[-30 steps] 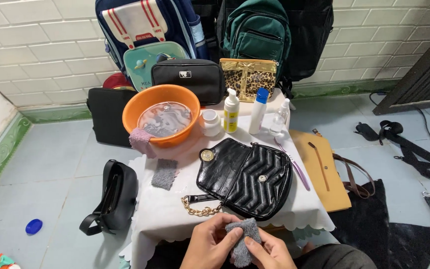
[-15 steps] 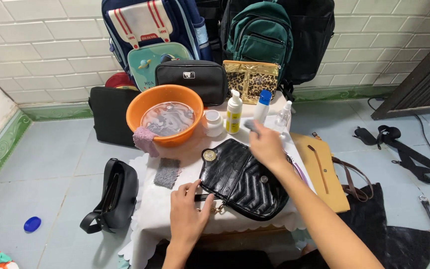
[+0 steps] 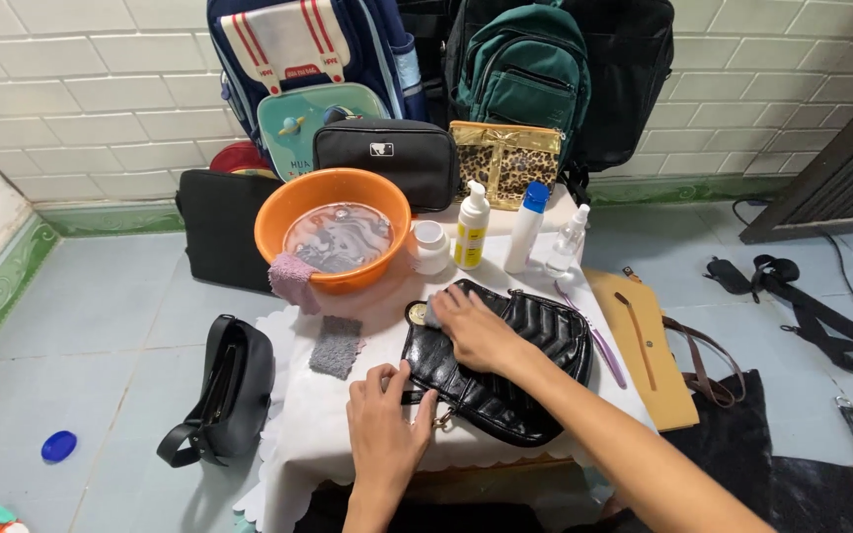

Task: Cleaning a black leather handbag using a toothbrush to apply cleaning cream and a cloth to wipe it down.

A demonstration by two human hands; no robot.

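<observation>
- black quilted handbag (image 3: 505,370) lies flat on the white-clothed small table (image 3: 323,424), directly ahead of both hands, long axis running from near-left to far-right
- right hand (image 3: 476,326) presses on the bag's upper left part, palm down, fingers curled over a small grey cloth (image 3: 433,313) beside the gold round charm (image 3: 417,313); it sits further over the bag
- left hand (image 3: 387,419) holds the bag's near left edge, fingers spread and gripping, next to the gold chain (image 3: 441,418)
- spare grey cloth (image 3: 336,345) lies just left of the bag
- orange basin (image 3: 333,227) of water behind, pink cloth (image 3: 293,279) on its rim
- small white jar (image 3: 431,247), three bottles (image 3: 473,225) beyond the bag; purple stick (image 3: 594,331) along its right side
- nothing blocks the hands
</observation>
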